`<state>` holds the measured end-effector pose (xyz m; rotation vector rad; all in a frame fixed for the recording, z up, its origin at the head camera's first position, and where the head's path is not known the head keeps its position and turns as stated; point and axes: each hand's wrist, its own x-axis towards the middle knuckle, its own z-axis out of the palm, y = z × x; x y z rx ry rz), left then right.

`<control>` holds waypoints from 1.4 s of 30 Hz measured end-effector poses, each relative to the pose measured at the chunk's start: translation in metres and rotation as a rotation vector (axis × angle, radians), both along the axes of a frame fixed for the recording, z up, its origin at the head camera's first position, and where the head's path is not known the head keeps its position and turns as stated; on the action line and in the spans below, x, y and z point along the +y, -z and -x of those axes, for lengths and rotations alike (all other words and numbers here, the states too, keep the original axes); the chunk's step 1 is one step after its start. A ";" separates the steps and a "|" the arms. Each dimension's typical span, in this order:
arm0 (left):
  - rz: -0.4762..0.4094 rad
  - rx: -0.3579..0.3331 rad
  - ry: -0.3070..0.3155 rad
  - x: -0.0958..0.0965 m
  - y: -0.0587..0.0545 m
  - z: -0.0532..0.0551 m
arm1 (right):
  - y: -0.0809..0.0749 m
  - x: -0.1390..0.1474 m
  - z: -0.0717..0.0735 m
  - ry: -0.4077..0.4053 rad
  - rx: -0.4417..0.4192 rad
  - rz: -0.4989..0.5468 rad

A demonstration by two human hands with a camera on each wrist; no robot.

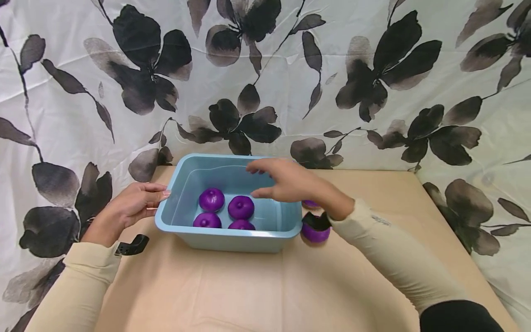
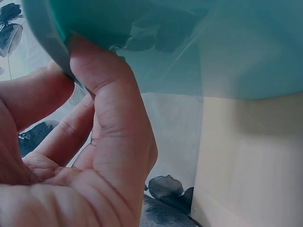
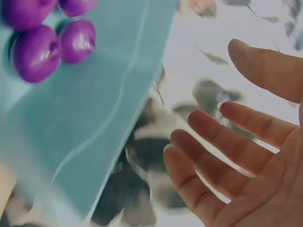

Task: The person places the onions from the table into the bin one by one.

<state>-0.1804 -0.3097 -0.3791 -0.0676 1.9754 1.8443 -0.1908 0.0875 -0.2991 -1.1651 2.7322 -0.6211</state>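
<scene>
A light blue plastic tub (image 1: 232,240) stands on the table, with several glossy purple onions (image 1: 241,207) on its floor. My left hand (image 1: 130,207) pinches the tub's left rim, the thumb and fingers on either side of the edge in the left wrist view. Over the right part of the tub hovers my right hand (image 1: 286,180), its fingers spread and nothing in them. The right wrist view shows that palm bare. Just outside the tub's right wall sits another purple onion (image 1: 315,234), partly hidden by the wrist strap. Behind it, one more (image 1: 310,203) peeks out beneath the right wrist.
A tan cloth covers the table (image 1: 240,290). White fabric with dark flowers (image 1: 315,92) hangs along the back and both sides, close behind the tub.
</scene>
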 end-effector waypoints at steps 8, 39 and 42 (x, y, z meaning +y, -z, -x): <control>-0.024 -0.018 -0.001 0.001 -0.002 -0.002 | 0.053 0.103 -0.027 0.415 -0.045 0.258; -0.042 -0.030 -0.009 0.004 -0.004 -0.004 | 0.193 0.121 -0.068 0.689 -0.063 0.253; -0.047 -0.036 -0.010 0.004 -0.004 -0.005 | 0.182 0.122 -0.071 0.659 -0.013 0.293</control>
